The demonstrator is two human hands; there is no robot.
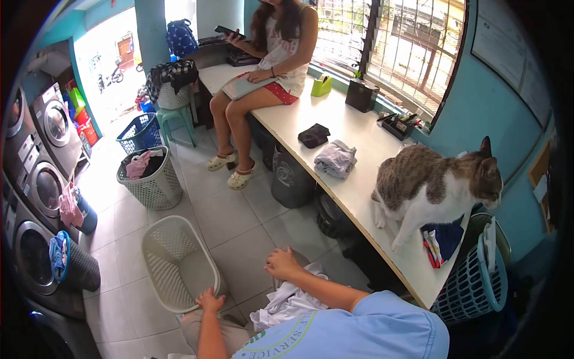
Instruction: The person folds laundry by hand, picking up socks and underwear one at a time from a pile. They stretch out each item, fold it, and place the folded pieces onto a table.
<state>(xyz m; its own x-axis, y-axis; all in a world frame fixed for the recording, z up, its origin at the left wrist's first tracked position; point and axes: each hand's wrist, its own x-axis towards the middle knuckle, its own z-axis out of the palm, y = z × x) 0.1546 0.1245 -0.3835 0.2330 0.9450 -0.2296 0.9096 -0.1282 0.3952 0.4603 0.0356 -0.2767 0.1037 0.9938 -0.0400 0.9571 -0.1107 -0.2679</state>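
My left hand [210, 301] is at the near rim of a beige laundry basket [173, 239], its fingers curled over the edge. The basket's inside shows only its bare bottom. My right hand [284, 265] rests on my knee with fingers bent loosely and apart, holding nothing I can see. A crumpled white garment [290, 302] lies across my lap beneath my right forearm.
To the right is a long white table [293, 128] with a cat [433, 179], folded grey cloth [336, 158] and a dark folded item [314, 136]. A person [281, 54] sits on it holding a phone. Washing machines [45, 179] and filled baskets [152, 179] stand left.
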